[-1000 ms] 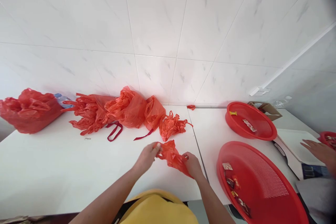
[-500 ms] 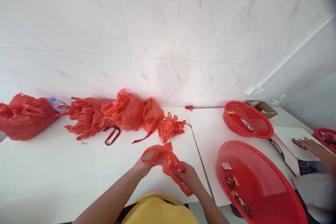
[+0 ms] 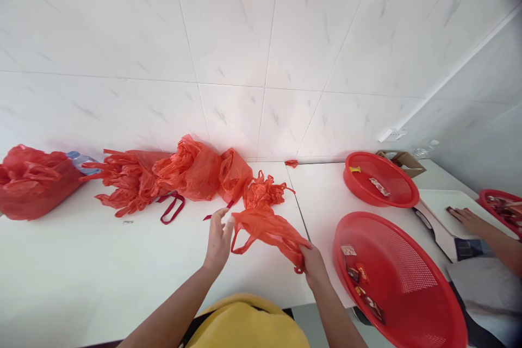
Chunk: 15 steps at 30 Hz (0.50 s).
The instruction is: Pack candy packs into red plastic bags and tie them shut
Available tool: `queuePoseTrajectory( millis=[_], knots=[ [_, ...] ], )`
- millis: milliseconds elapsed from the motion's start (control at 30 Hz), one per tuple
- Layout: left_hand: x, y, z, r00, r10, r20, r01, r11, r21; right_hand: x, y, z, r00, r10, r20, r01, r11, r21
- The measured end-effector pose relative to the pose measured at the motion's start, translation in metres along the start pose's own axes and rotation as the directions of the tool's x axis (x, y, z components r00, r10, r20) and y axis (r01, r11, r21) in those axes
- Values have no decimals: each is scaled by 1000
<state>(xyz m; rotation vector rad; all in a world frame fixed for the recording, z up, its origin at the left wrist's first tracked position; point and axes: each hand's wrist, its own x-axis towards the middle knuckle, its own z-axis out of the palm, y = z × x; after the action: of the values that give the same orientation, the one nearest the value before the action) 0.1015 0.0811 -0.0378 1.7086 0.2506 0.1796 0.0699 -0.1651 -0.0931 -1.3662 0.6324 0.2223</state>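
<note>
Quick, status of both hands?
Left hand: open, fingertips at the edge of the thin red plastic bag.
Right hand: closed on its other end.

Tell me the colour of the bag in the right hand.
Orange-red; the bag shows best in the head view.

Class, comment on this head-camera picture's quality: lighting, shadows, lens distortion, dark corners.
Head view: bright, even light; only faint shadows on the white table under the red bag that the right hand grips, beside the left hand. Head view: wide-angle distortion fans the wall tile joints outward and stretches the near red basket; the top right corner is vignetted dark.
</note>
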Motion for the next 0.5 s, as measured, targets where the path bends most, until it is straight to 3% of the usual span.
queuePoseTrajectory(
  millis=[67, 133, 200, 300, 433, 500],
  knots=[
    [-8, 8, 5, 951, 233, 204, -259, 959, 111, -7, -7, 9, 999, 11, 47, -9, 999, -37],
    [-15, 7, 11, 873, 240, 425, -329, 932, 150, -14, -14, 14, 996, 24, 92, -17, 997, -74],
    [-16, -5, 13, 867, 55, 495, -184, 959, 216, -18, -19, 14, 994, 30, 107, -18, 993, -114],
    [-7, -31, 4, 866, -233, 441, 105, 949, 296, -20, -21, -1, 986, 11, 168, 31, 969, -244],
    [17, -33, -14, 850, -317, 421, 211, 936, 281, -20, -22, -29, 938, 56, 341, 124, 867, -482],
    [22, -14, -17, 849, -333, 409, 245, 936, 253, -26, -32, -37, 962, 7, 273, 170, 767, -618]
  ],
)
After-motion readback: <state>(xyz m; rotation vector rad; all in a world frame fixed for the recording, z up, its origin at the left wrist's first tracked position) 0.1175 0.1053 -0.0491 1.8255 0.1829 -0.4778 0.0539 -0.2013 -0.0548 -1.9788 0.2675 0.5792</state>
